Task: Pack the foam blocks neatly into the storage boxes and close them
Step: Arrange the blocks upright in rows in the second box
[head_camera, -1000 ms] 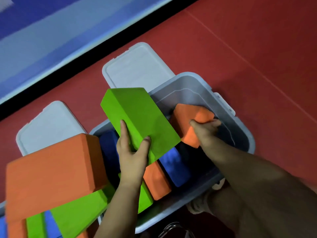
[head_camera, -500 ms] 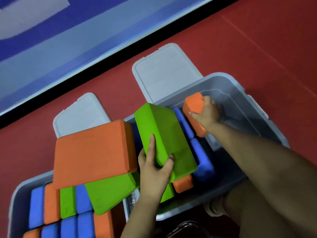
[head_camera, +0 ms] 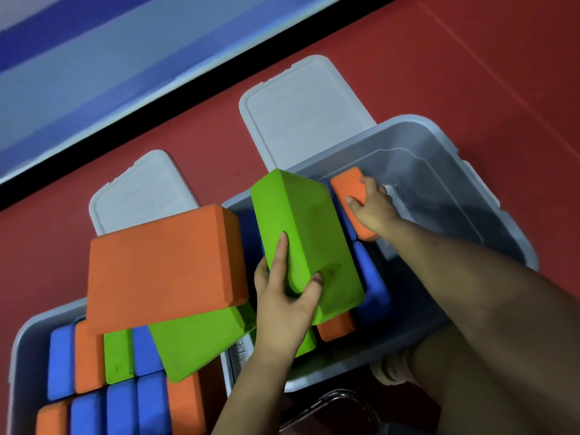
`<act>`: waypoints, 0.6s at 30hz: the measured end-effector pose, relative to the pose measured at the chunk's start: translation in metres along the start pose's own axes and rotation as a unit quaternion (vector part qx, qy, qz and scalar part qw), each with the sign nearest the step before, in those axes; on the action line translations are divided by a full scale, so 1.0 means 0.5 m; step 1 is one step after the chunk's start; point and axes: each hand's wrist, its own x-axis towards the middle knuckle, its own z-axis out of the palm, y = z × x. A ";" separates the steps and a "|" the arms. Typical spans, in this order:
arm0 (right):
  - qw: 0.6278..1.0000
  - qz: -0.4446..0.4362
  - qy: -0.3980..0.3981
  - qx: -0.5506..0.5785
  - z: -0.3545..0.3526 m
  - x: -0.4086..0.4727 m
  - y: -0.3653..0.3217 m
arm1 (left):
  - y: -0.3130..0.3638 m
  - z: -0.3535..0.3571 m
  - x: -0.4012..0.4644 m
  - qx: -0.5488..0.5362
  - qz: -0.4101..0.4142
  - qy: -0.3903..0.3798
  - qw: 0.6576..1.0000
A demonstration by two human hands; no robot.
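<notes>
Green foam block (head_camera: pixel 306 243) | gripped by left hand (head_camera: pixel 284 304) over storage box (head_camera: pixel 489 196) | orange foam block (head_camera: pixel 351 191) | clasped by right hand (head_camera: pixel 373 207) inside box

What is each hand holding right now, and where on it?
The left hand grips the green foam block at its near lower end. The right hand grips the small orange block across its side, inside the right storage box.
</notes>
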 end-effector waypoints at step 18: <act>0.840 0.108 0.022 0.531 -0.210 -0.363 -0.094 | 0.180 0.107 -0.017 -0.589 -0.143 -0.007 0.796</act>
